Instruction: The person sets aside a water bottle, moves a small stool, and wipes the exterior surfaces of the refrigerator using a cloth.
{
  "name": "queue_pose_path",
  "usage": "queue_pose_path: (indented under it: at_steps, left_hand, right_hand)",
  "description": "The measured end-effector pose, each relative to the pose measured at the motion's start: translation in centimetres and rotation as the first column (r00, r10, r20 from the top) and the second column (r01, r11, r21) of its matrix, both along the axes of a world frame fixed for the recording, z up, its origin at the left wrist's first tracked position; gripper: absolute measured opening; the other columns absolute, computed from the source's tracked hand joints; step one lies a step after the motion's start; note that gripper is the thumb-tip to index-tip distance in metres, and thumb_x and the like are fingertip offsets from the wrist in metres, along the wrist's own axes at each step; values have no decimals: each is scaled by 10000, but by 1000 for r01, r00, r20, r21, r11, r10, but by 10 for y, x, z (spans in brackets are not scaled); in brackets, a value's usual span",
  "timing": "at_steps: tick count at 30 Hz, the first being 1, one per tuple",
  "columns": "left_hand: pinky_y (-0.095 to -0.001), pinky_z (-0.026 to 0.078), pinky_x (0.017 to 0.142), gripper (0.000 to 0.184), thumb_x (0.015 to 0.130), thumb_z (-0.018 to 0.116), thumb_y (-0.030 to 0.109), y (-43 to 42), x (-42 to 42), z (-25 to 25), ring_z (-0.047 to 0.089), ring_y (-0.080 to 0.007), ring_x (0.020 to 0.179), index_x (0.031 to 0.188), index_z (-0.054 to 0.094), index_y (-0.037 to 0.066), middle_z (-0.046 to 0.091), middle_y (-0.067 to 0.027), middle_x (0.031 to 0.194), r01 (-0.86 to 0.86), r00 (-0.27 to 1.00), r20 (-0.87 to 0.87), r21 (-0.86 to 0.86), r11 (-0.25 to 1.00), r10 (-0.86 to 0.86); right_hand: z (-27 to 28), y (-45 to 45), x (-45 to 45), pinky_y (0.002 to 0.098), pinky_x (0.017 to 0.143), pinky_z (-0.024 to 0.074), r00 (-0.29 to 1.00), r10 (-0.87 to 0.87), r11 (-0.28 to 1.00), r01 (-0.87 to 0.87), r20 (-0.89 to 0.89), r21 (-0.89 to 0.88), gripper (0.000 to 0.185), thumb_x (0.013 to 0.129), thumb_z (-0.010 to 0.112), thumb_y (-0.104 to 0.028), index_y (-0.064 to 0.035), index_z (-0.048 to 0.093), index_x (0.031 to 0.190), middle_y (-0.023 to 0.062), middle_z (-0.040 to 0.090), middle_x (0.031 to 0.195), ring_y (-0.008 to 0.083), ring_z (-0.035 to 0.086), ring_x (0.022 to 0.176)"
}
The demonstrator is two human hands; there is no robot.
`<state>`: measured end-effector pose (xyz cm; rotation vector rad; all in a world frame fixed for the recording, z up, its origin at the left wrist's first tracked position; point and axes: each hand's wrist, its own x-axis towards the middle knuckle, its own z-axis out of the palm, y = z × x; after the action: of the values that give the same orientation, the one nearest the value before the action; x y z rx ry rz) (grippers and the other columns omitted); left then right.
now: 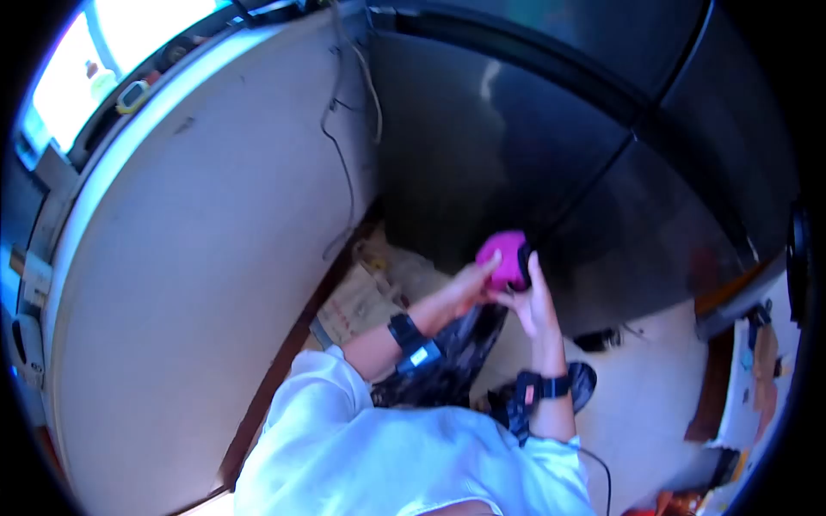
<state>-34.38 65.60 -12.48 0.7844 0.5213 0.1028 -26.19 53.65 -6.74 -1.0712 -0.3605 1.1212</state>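
A bright pink, rounded item with a black edge (pixel 506 260) is held up in front of my body, between both hands. It looks soft, but its exact kind is unclear. My left hand (pixel 469 288) closes on its left side, thumb lying across the front. From the lower right, my right hand (pixel 535 303) grips the same item, with its thumb or a finger up along the black edge. Black straps with small devices circle both wrists, the left strap (pixel 406 335) and the right strap (pixel 542 389).
Tall, dark, glossy doors (pixel 482 146) stand just beyond my hands. A pale wall (pixel 198 232) with hanging cables (pixel 344 155) rises on the left, below a window ledge. A printed pale bag (pixel 353 301) lies on the floor at the wall's foot. Shelves with items (pixel 757 378) line the right.
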Motion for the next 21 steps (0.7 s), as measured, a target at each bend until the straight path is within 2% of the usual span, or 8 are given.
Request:
queue_pose_path:
  at_steps: [4,9,11,13,14,16,17,21]
  left_hand:
    - [-445,476,961,477,978,487,469,14,-11,-8,595,-233,1107,1283,527,103,616,-85,1200,-19,997,-74,-5,1000,18]
    - [-362,512,859,324,985,536,293,102,-21,60,631,-186,972,1218,576,71,648,-54,1129,-420,904,226,304,855,364]
    - [-368,526,841,315,971,532,225,153,-5,85,657,-286,955,1229,563,47,671,-85,1075,-640,756,445,656,399,481]
    - [-365,461,955,367,956,485,140,182,2,122,576,-396,1113,1309,504,42,585,-170,1253,-577,678,529,813,-77,510]
    - [-365,461,955,367,956,485,140,194,13,129,576,-396,1113,1309,504,42,585,-170,1253,-579,679,531,812,-76,507]
    - [-403,369,1055,454,932,483,106,211,39,138,382,-442,1308,1383,446,69,364,-246,1450,-531,483,779,623,-574,398]
    - [-451,278,1113,542,914,529,126,208,45,140,223,-443,1398,1435,385,79,163,-251,1540,-501,540,724,686,-527,429]
    - [-550,256,1095,627,904,588,249,177,60,107,200,-478,1394,1458,353,73,135,-255,1548,-448,560,700,705,-549,442]
  right_hand:
    - [-46,-40,5,405,1015,395,910,-46,964,149,412,-221,568,999,447,-449,-83,406,1432,109,450,1440,246,447,1319]
    - [-67,-134,25,352,1079,347,500,-372,802,597,783,0,426,994,508,-209,-15,455,1369,141,508,1376,236,474,1284]
    - [-52,-164,18,366,1078,344,249,-358,614,789,900,26,412,985,517,-169,-2,460,1357,166,503,1376,276,468,1279]
    - [-75,-203,24,393,1096,321,7,-215,445,891,977,92,422,978,531,-179,6,463,1352,193,479,1392,338,453,1282]
    - [-88,-216,23,401,1102,315,-45,-142,420,902,989,101,434,978,534,-198,10,462,1352,210,478,1387,348,443,1291]
    - [-121,-231,18,419,1106,307,-73,5,380,923,997,65,452,978,537,-235,19,467,1345,231,473,1386,367,426,1307]
    - [-134,-233,10,429,1106,306,-46,79,361,932,996,15,459,977,538,-253,23,472,1338,235,468,1389,375,420,1313]
    - [-129,-225,-16,479,1086,306,-83,363,331,943,928,-45,439,968,520,-340,-53,526,1300,163,465,1417,359,381,1346]
